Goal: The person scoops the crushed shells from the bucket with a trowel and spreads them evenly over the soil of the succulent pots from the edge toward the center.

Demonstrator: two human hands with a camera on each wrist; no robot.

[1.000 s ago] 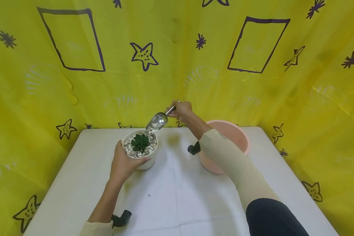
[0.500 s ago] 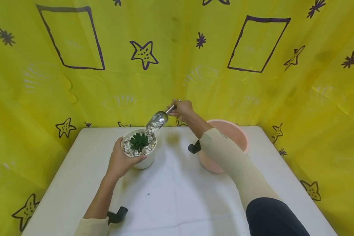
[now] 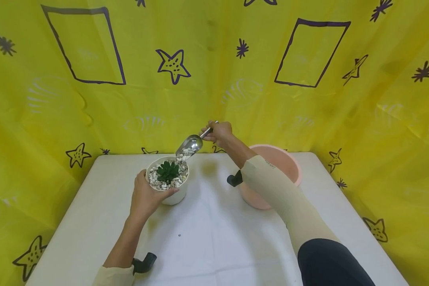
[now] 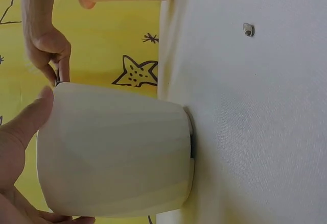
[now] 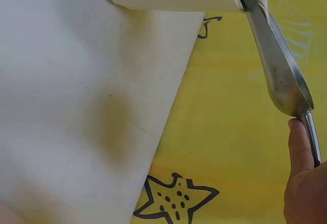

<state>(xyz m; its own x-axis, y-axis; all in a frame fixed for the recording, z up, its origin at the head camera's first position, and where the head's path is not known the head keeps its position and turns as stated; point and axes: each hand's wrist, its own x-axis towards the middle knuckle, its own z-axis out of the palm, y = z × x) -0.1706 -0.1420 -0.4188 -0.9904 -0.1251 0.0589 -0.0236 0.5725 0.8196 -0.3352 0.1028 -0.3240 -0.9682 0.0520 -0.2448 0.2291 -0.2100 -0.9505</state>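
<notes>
A white pot [image 3: 175, 197] stands on the table at left centre in the head view, filled with pale pebbles [image 3: 158, 182] around a green succulent [image 3: 167, 172]. My left hand [image 3: 145, 196] grips it by the left side, thumb along the near rim; its far fingers are partly hidden. In the left wrist view the pot's side [image 4: 117, 147] fills the middle. My right hand [image 3: 219, 132] holds the handle of a metal scoop [image 3: 192, 143] above the back right of the pot. The scoop tips down, its mouth at the rim, with white pebbles inside.
A pink bucket [image 3: 254, 196] stands right of centre, partly behind the right forearm. One small pebble [image 4: 248, 29] lies on the white table [image 3: 207, 246]. A yellow patterned curtain [image 3: 207, 91] hangs behind the table. Dark wrist mounts [image 3: 145, 263] stick out from both sleeves.
My left hand and the pot have shifted very slightly left. The scoop stays tipped at the pot's rim, with pebbles in it throughout.
</notes>
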